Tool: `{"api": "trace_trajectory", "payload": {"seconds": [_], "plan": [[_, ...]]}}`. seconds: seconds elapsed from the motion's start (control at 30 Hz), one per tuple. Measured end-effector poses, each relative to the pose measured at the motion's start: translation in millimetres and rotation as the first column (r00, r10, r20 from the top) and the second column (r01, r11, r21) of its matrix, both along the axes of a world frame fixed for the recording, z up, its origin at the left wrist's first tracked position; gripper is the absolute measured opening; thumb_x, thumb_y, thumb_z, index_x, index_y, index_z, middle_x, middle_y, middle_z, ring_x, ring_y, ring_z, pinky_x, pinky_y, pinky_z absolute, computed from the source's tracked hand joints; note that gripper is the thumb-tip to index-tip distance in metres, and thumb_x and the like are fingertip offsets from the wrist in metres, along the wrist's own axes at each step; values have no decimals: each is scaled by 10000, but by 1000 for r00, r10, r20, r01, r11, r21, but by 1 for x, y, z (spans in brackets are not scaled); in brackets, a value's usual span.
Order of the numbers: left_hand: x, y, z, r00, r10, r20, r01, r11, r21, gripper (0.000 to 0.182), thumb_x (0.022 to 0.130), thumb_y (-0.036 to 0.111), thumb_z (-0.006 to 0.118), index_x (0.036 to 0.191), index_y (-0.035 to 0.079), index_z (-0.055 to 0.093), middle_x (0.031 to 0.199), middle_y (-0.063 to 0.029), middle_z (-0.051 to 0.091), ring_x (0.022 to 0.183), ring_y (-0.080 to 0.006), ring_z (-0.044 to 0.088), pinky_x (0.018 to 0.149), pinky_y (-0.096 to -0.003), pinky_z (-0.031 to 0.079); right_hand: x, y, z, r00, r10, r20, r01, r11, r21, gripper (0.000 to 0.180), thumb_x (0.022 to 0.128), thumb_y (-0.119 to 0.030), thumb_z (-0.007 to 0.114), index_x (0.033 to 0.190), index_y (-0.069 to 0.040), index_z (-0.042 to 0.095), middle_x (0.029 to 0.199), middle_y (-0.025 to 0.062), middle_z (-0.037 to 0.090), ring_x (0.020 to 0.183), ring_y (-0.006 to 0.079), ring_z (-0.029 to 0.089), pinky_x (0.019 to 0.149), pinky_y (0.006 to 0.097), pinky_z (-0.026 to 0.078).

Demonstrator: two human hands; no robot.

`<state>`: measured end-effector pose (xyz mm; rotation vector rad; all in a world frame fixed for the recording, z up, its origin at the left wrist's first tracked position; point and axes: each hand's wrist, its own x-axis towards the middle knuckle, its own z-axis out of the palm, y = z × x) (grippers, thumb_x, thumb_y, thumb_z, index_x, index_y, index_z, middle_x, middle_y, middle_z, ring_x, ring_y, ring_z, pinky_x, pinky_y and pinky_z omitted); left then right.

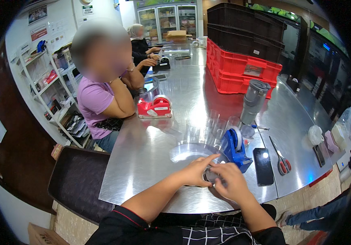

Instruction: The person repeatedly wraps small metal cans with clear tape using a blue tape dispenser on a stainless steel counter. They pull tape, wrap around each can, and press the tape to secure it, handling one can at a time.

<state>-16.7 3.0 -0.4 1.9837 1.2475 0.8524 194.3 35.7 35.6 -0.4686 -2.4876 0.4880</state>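
Near the table's front edge, my left hand [197,170] curls around a small round clear plastic piece [212,176], its thumb and forefinger spread about it. From the other side my right hand [231,181] pinches the same piece with bent fingers. Part of it is hidden behind the fingers. Just beyond my hands lies a curved clear plastic sheet [183,150]. Several clear plastic cylinders [193,131] stand past it. To the right of them is a blue tape dispenser [236,151] with a roll of clear tape, close to my right hand.
On the steel table [138,162] lie a black phone [263,167], scissors [281,162] and a pen [259,126]. A grey tumbler [253,99] stands before red crates [239,72] and black crates [242,33]. A red tape dispenser [154,107] sits by a seated person [97,98].
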Motion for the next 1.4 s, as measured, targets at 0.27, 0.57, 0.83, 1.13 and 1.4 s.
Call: {"api": "trace_trajectory", "payload": {"seconds": [0.27, 0.57, 0.83, 1.13, 1.4], "plan": [[-7, 2, -3, 997, 39, -63, -31, 992, 118, 1150, 609, 291, 891, 1528, 78, 234, 1425, -209, 466, 1276, -395, 458, 1082, -455, 373, -4, -22, -12, 982, -120, 147, 89, 976, 201, 732, 852, -469, 661, 1438, -89, 442, 1481, 164, 414, 1318, 369, 420, 1049, 532, 340], [9, -19, 34, 950, 41, -309, 87, 917, 390, 416, 737, 280, 773, 1073, 83, 625, 1183, -92, 604, 1247, -352, 472, 1036, -489, 381, 16, -19, -20, 971, -61, -233, 50, 997, -51, 295, 844, -38, 625, 1133, -14, 577, 1251, 195, 553, 1135, 398, 556, 976, 448, 452], [19, -23, 27, 911, 47, -410, 82, 953, 291, 199, 765, 251, 781, 864, 94, 708, 896, -29, 703, 1192, -354, 535, 1009, -500, 401, 13, -20, -32, 974, -97, -206, 100, 995, 6, 139, 882, -111, 635, 997, -42, 595, 1221, 197, 550, 1083, 386, 580, 918, 435, 483], [4, -14, 27, 975, -218, 37, 215, 974, 75, 136, 851, 212, 709, 842, 89, 652, 921, -86, 682, 1145, -317, 560, 1015, -438, 411, 16, -19, -21, 993, -43, -108, 21, 981, -194, 96, 903, -137, 619, 947, -54, 603, 1170, 176, 544, 1024, 374, 589, 876, 416, 490], [2, -15, 21, 990, -132, -58, 134, 990, 32, 115, 824, 192, 720, 820, 90, 667, 954, -68, 687, 1132, -316, 548, 1014, -440, 414, 46, 29, 7, 803, -517, -297, 476, 856, -202, 278, 909, -282, 653, 1056, -47, 650, 1080, 146, 577, 1024, 292, 571, 872, 373, 472]]}}
